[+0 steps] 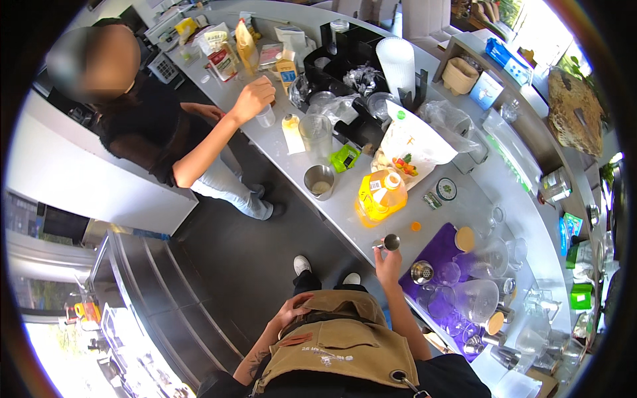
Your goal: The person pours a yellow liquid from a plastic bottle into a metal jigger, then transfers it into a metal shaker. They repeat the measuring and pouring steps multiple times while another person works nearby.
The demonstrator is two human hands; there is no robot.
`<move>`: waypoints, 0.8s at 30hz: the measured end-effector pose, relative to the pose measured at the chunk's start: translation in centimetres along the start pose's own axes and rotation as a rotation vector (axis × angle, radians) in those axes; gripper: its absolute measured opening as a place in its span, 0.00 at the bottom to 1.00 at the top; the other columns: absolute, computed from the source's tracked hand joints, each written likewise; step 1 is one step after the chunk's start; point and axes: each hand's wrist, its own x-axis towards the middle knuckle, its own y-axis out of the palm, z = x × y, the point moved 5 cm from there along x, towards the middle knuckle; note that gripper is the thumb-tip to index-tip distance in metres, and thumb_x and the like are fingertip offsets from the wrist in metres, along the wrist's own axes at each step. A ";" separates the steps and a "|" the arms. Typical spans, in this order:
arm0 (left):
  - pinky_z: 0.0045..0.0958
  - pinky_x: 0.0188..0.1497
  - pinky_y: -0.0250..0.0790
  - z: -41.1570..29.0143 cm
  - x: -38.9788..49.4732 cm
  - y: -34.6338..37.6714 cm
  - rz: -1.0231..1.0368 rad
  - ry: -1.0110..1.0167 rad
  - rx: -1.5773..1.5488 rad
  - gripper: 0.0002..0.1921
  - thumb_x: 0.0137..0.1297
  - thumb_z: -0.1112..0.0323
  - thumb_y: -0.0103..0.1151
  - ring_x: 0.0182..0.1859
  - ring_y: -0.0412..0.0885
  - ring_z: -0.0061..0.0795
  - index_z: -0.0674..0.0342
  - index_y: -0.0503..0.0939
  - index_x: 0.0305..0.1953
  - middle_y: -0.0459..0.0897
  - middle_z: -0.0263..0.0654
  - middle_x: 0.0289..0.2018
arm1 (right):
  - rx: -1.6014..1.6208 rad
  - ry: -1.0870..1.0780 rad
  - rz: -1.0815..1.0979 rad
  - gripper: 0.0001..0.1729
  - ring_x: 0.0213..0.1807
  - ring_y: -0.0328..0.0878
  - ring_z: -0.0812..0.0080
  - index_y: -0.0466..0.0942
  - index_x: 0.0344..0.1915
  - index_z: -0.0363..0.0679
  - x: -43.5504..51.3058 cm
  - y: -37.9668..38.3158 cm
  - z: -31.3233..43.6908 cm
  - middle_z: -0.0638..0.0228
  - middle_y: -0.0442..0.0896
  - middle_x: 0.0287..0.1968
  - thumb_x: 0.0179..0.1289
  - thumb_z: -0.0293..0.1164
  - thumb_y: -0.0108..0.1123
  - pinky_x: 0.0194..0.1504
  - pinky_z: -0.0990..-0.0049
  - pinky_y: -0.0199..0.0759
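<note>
My right hand holds a small metal jigger over the counter's front edge. My left hand rests at the waist on the tan apron; it appears to hold nothing, though its fingers are partly hidden. Beyond the jigger stands an uncapped plastic jug of orange liquid, with an orange cap lying on the counter. A metal shaker cup with some pale content stands left of the jug. Behind the jug leans a white printed bag.
A co-worker stands at the left, one hand over the counter near a clear plastic cup. Several clear pitchers and metal bar tools stand on a purple mat at the right. A black organizer with plastic cups is farther back.
</note>
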 end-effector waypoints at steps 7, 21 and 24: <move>0.41 0.77 0.58 1.5 -1.8 0.5 -0.092 0.025 -0.019 0.39 0.61 0.55 0.64 0.71 0.72 0.41 0.64 0.70 0.72 0.76 0.46 0.68 | -0.089 0.076 0.035 0.18 0.50 0.77 0.45 0.78 0.50 0.34 1.6 1.3 -2.9 0.49 0.82 0.46 0.64 0.29 0.71 0.52 0.52 0.71; 0.42 0.78 0.57 2.8 -4.8 -4.2 -0.126 0.108 -0.136 0.42 0.60 0.53 0.67 0.73 0.71 0.43 0.69 0.67 0.72 0.75 0.48 0.69 | -0.005 0.021 -0.354 0.20 0.42 0.78 0.60 0.79 0.48 0.34 -0.6 -0.9 0.7 0.56 0.84 0.40 0.62 0.33 0.75 0.43 0.63 0.73; 0.43 0.77 0.58 3.2 -5.4 -5.6 -0.133 0.091 -0.134 0.42 0.60 0.53 0.68 0.72 0.71 0.44 0.69 0.67 0.72 0.76 0.49 0.69 | 0.106 0.127 -0.084 0.16 0.38 0.78 0.69 0.80 0.47 0.37 -6.3 0.1 1.5 0.60 0.85 0.38 0.64 0.33 0.72 0.39 0.67 0.73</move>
